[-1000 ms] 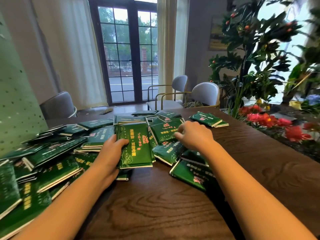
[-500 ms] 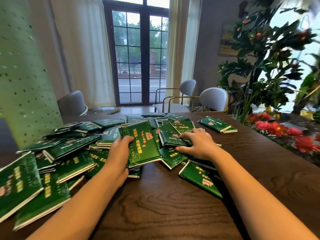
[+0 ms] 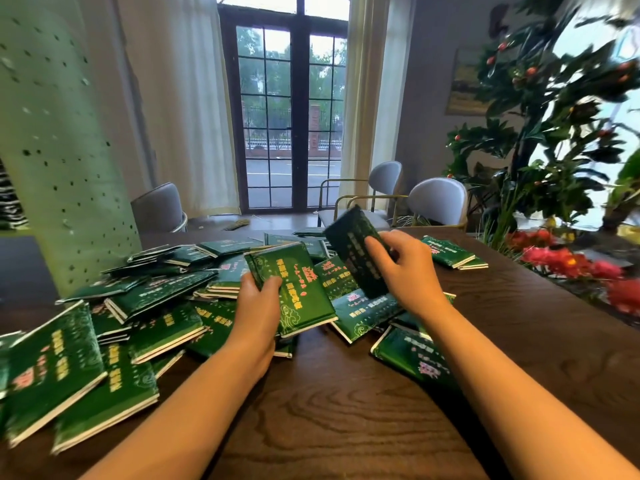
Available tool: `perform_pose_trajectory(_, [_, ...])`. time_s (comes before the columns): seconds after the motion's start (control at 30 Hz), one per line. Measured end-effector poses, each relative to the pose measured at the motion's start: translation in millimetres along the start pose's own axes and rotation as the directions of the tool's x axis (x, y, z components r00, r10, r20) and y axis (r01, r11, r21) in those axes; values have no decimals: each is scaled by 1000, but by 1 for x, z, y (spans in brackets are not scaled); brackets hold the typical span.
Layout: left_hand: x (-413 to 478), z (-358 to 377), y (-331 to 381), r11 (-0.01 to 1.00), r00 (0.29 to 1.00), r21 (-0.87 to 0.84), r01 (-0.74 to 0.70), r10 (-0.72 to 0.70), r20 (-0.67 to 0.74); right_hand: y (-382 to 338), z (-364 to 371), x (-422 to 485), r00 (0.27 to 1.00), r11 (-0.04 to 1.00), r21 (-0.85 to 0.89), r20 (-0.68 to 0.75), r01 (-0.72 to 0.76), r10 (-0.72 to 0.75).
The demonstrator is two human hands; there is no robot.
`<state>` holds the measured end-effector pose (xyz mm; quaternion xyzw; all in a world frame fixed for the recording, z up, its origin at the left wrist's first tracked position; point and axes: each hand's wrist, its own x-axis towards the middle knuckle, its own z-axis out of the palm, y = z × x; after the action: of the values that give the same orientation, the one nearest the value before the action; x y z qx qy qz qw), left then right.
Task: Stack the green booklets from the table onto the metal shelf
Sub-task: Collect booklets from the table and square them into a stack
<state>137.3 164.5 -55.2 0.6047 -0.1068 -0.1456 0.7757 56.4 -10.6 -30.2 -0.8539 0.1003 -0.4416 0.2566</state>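
My left hand [image 3: 258, 303] grips a green booklet [image 3: 301, 292]. My right hand [image 3: 412, 268] pinches another booklet [image 3: 349, 240] (blurred) above the pile [image 3: 162, 299].

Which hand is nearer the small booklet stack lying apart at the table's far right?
Right. The right hand, holding a raised booklet, is just left of that stack; the left hand grips a second booklet much farther left.

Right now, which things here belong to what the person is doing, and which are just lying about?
In the job: left hand gripping one booklet; right hand holding a raised booklet; booklet pile on the table.
Just there: chairs, plant, red flowers, glass door. The green perforated panel may be the shelf; I cannot tell.
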Motion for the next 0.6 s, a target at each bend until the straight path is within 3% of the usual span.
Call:
perform_pose_trajectory(0.17, [-7,8,-1,994,995,49,-99,100,0,-28,16,-11,997,982,173,46,-73,67])
perform_pose_trajectory(0.37, [-11,15,-4,991,992,56,-118,120,-28,-49,33,-27,988,977,204,133,56,-84])
perform_pose_trajectory(0.6, [-4,14,-9,950,995,-302,76,-54,82,-52,38,-30,920,962,273,378,0,-107])
